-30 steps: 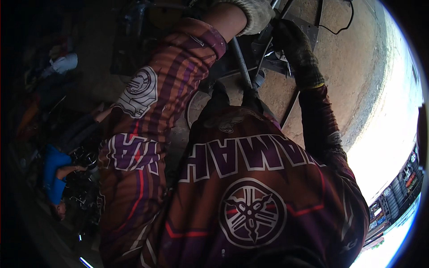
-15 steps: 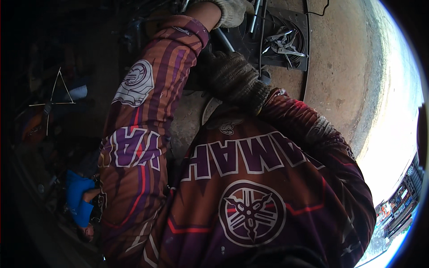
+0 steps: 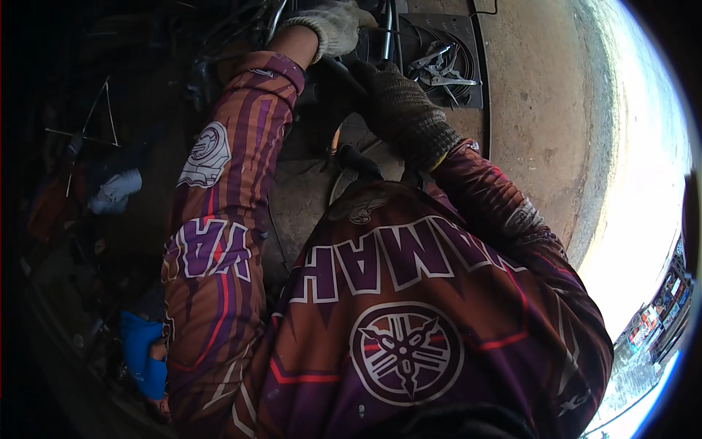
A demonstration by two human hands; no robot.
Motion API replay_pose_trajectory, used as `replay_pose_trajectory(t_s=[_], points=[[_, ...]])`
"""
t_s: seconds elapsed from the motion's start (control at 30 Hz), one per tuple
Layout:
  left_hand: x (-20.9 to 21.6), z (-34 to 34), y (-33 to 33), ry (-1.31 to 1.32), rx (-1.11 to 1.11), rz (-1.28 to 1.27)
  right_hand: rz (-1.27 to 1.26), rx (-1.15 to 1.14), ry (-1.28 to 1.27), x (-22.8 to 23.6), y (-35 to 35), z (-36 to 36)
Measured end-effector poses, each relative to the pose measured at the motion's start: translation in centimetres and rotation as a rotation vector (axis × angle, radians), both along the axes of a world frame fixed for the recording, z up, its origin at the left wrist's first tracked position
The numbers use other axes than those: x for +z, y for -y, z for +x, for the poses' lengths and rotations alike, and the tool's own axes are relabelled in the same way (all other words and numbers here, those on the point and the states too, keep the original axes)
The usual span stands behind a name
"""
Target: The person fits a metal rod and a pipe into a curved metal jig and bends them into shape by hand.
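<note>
My left hand, in a pale knitted work glove, reaches to the top of the view among dark metal parts. Its fingers are curled, and what lies under them is hidden. My right hand, in a darker grey knitted glove, is lower and to the right, its fingers bent in shadow against dark parts. What it grips cannot be made out. A shiny metal tube runs down to just above the right fingertips. A dark round bar slants between the two hands.
Silver locking pliers lie on a dark metal plate with coiled cable at the right. Concrete floor stretches beyond to bright daylight. A person in a blue shirt is at lower left, near a triangular frame.
The view has shifted, so the plate and pliers sit farther left. My left hand has moved left and down in view; my right hand remains near the tube. The dark bar shows more.
</note>
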State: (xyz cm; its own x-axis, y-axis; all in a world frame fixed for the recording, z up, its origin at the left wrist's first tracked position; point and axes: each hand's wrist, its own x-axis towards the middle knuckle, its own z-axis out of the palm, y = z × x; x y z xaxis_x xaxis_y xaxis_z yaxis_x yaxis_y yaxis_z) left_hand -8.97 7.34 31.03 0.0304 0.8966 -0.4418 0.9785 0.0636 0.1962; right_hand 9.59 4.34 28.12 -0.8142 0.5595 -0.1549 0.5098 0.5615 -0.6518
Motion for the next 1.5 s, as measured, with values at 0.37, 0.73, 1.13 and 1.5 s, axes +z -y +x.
replay_pose_trajectory(t_s=[0.37,0.73,1.13,1.5], points=[[-3.4,-1.1,-0.9,0.014,0.062,0.043,-0.647,-0.121,-0.077,-2.2,0.1,8.5],[-3.0,-1.7,0.0,0.008,0.119,0.035,-1.655,-0.047,-0.262,-2.1,-2.9,17.0],[-3.2,-1.4,0.5,-0.199,-0.141,-0.072,-1.014,-0.281,-0.199,-5.7,-7.9,16.0],[-0.8,0.4,0.1,-0.232,-0.164,-0.146,-0.214,-0.137,0.055,-2.8,-12.5,16.4]])
